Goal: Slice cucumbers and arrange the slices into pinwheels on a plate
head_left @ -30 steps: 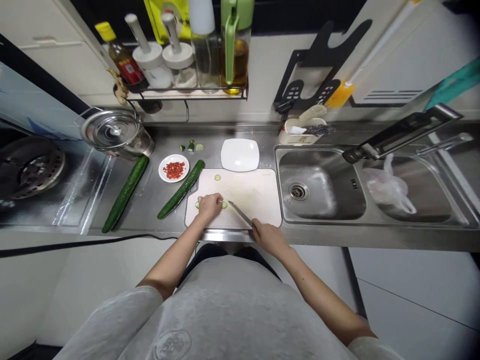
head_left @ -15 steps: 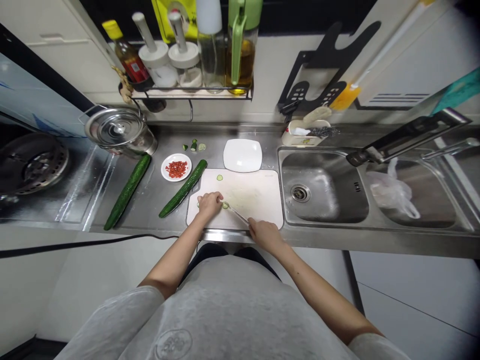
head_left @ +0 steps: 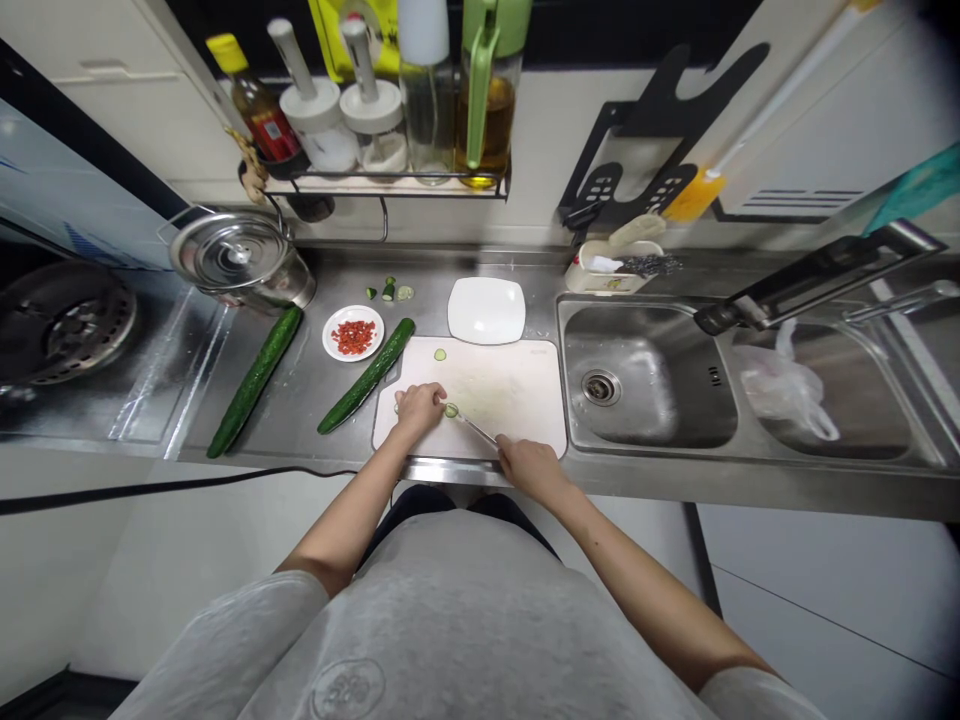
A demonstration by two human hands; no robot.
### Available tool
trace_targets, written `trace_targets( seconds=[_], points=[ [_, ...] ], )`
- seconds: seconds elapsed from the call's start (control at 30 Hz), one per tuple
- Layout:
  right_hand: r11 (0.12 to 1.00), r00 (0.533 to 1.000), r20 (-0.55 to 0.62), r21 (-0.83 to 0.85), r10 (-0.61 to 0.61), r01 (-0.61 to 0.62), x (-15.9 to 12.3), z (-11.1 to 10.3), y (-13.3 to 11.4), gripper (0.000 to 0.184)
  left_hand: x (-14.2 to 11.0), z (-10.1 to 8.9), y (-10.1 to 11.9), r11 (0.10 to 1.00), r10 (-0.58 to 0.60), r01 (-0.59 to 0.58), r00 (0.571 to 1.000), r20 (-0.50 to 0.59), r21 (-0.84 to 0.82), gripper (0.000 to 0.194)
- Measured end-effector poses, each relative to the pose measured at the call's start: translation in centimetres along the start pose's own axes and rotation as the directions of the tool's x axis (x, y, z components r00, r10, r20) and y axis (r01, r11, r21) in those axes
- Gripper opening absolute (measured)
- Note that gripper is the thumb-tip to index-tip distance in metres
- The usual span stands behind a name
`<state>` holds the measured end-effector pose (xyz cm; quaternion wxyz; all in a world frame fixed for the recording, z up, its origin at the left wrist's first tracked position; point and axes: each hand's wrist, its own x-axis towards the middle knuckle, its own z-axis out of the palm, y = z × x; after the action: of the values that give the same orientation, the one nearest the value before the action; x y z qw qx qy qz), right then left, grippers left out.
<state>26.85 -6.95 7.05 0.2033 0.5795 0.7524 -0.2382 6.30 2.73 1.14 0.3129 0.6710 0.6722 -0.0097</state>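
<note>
On the white cutting board (head_left: pixel 517 390), my left hand (head_left: pixel 420 408) is curled over a piece of cucumber, most of it hidden under the fingers. My right hand (head_left: pixel 531 466) grips a knife (head_left: pixel 477 430) by its handle, the thin blade pointing left towards my left fingertips. A cut cucumber slice (head_left: pixel 450 410) lies at the blade's tip, beside my left fingers. Farther back on the board is a loose round slice (head_left: pixel 440 355). One whole cucumber (head_left: pixel 366 376) rests against the board's left side, and another cucumber (head_left: pixel 255 382) lies farther left.
Behind the board sits a white plate (head_left: pixel 487 310). A small dish (head_left: pixel 327 335) of chopped red pieces stands left, near cucumber ends (head_left: pixel 388 290). A lidded steel pot (head_left: pixel 289 285) is at the back left. The double sink (head_left: pixel 652 370) lies right, under a condiment rack (head_left: pixel 390 195) at upper left.
Both hands and the knife stay in nearly the same place. The view has shifted very slightly; no object has visibly moved on the counter.
</note>
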Motion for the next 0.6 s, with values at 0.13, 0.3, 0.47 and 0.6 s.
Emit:
trace_targets(
  seconds=[0.13, 0.3, 0.47, 0.6],
  points=[
    [1.0, 1.0, 0.008, -0.015, -0.017, 0.017, 0.3, 0.01, 0.28, 0.027, 0.09, 0.13, -0.14, 1.0, 0.003, -0.003, 1.0, -0.009, -0.005, 0.017],
    [0.999, 1.0, 0.001, -0.032, -0.031, 0.031, 0.64, 0.04, 0.44, 0.026, 0.2, 0.32, -0.31, 1.0, 0.002, -0.002, 1.0, -0.013, -0.014, 0.016],
    [0.999, 0.999, 0.044, -0.023, -0.023, 0.024, 0.83, -0.4, 0.15, 0.026, 0.23, 0.48, -0.48, 1.0, 0.007, -0.008, 1.0, -0.026, -0.022, 0.018],
    [1.0, 0.996, 0.088, -0.007, -0.012, 0.012, 0.93, -0.75, 0.06, 0.028, 0.23, 0.5, -0.58, 0.999, 0.024, -0.024, 1.0, -0.013, -0.023, 0.021]
  ],
)
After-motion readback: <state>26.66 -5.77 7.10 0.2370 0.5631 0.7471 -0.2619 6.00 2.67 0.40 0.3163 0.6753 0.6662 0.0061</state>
